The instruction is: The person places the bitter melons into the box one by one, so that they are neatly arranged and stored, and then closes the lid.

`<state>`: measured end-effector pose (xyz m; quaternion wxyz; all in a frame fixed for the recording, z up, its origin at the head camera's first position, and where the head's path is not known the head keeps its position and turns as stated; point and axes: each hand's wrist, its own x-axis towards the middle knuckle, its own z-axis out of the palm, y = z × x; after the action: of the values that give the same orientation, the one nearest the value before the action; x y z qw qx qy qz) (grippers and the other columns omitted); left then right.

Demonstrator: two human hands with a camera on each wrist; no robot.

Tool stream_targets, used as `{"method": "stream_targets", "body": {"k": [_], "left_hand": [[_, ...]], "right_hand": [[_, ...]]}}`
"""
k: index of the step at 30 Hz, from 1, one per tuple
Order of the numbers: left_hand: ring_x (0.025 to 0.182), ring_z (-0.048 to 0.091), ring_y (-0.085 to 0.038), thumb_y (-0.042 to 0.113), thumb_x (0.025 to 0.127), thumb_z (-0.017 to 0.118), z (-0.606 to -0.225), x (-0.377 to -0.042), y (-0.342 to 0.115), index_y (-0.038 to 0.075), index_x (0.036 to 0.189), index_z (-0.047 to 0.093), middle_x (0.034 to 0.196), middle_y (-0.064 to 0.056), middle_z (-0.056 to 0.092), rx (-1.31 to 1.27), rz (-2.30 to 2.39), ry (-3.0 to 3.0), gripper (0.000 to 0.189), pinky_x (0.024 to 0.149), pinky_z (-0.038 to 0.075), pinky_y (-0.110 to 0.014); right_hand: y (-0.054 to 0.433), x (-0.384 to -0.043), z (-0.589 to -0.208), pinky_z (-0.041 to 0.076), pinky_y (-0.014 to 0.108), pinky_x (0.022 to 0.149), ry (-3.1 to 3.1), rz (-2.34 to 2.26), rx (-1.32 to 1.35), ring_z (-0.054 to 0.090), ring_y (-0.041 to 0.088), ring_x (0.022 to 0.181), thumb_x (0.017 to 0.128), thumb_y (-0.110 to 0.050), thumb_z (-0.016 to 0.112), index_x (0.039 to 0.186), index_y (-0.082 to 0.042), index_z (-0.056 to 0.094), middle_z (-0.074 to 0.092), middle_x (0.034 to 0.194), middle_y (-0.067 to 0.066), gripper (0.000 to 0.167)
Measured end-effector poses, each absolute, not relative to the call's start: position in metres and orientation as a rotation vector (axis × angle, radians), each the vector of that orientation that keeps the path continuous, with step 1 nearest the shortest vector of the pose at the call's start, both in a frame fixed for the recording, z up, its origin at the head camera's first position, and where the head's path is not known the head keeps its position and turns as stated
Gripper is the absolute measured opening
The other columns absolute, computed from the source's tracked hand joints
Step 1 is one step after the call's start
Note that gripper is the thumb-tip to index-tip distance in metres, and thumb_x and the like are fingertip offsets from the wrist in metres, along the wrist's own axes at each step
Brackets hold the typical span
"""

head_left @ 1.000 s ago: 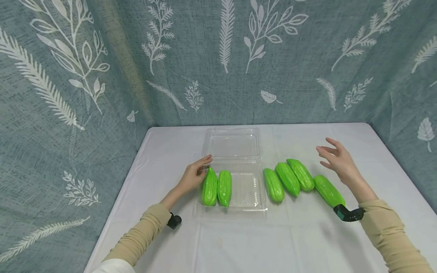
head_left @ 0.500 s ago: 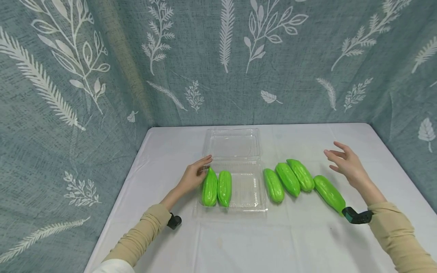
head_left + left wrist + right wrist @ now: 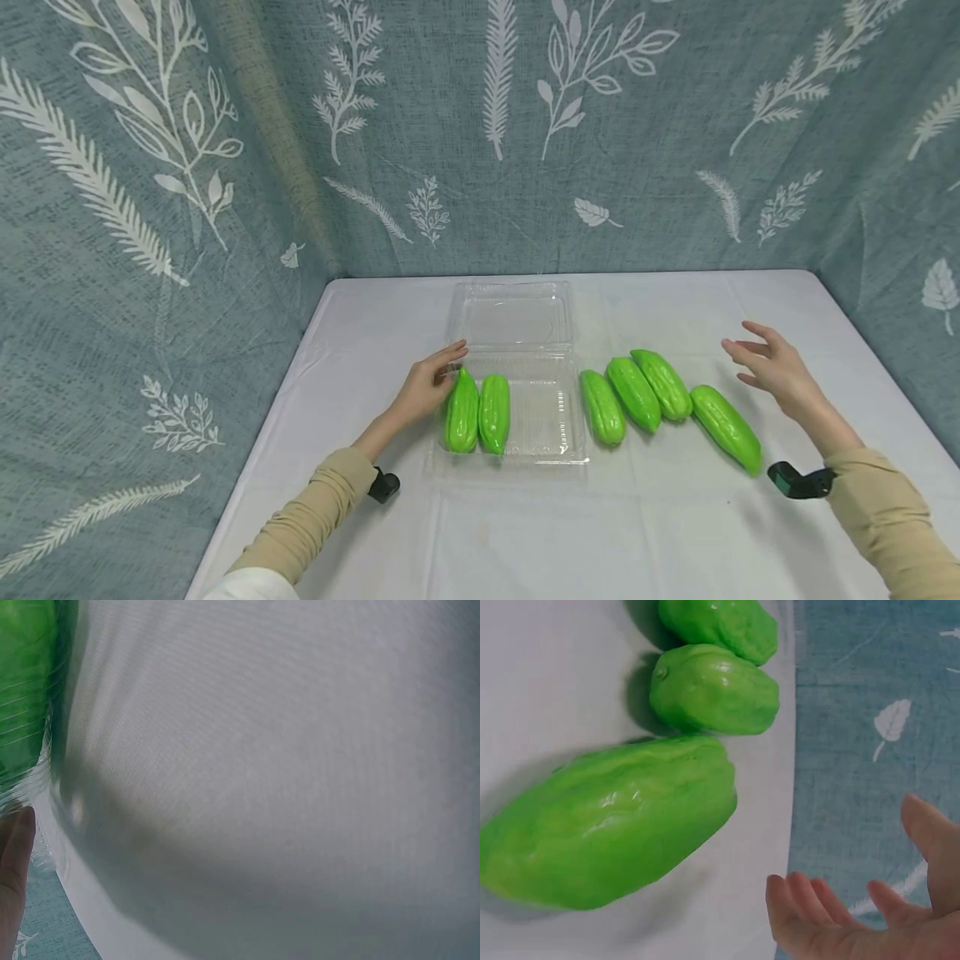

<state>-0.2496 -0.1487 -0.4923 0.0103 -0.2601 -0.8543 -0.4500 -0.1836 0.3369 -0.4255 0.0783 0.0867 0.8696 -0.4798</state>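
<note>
My left hand (image 3: 427, 383) is at the left edge of a clear plastic clamshell box (image 3: 536, 417), its fingers reaching along the back left corner. In the left wrist view, one fingertip (image 3: 27, 817) meets the box's ribbed wall. Two shiny green ridged gourds, bitter melon-like, lie side by side in the left half: one gourd (image 3: 461, 412) by the wall, another gourd (image 3: 493, 414) beside it. My right hand (image 3: 776, 367) hovers above the table at the right with nothing in it, fingers loosely bent and spread. Nearest to it lies a loose gourd (image 3: 726, 427), also large in the right wrist view.
Three more gourds lie between box and right hand: a left one (image 3: 602, 408), a middle one (image 3: 633, 393) and a back one (image 3: 662, 383). The box's lid (image 3: 512, 317) lies folded back. A white cloth (image 3: 525, 533) covers the table; a leaf-patterned curtain (image 3: 465, 225) stands behind.
My right hand has drifted rightward and slightly nearer to me, away from the row of gourds. The left hand, the box and the gourds have stayed put.
</note>
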Motion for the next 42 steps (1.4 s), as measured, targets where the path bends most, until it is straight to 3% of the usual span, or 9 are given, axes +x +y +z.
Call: {"method": "stream_targets", "body": {"k": [13,25,42], "left_hand": [[0.121,0.056,-0.036,-0.014,0.085,0.048,-0.493,-0.252,-0.149,-0.006,0.131,0.052,0.146,-0.018,0.043,-0.812,-1.392,-2.671,0.046,0.102,0.048,-0.039],[0.119,0.057,-0.036,-0.015,0.085,0.048,-0.493,-0.250,-0.148,-0.007,0.131,0.051,0.145,-0.020,0.043,-0.819,-1.386,-2.667,0.047,0.101,0.049,-0.042],[0.119,0.057,-0.036,-0.014,0.086,0.049,-0.494,-0.251,-0.149,-0.006,0.131,0.052,0.146,-0.017,0.044,-0.791,-1.377,-2.681,0.046,0.101,0.049,-0.042]], "right_hand": [[0.343,-0.184,-0.432,0.042,0.062,0.102,2.448,-1.203,0.042,0.030,0.055,0.131,0.099,-0.040,0.044,0.149,0.005,0.004,0.022,0.144,0.042,0.079],[0.343,-0.183,-0.436,0.049,0.058,0.094,2.340,-1.068,-0.158,0.036,0.055,0.127,0.097,-0.034,0.050,0.149,0.003,0.019,0.027,0.143,0.042,0.071],[0.344,-0.179,-0.450,0.056,0.050,0.086,2.413,-0.953,-0.196,0.037,0.056,0.125,0.090,-0.030,0.063,0.142,0.003,0.037,0.032,0.137,0.043,0.067]]}}
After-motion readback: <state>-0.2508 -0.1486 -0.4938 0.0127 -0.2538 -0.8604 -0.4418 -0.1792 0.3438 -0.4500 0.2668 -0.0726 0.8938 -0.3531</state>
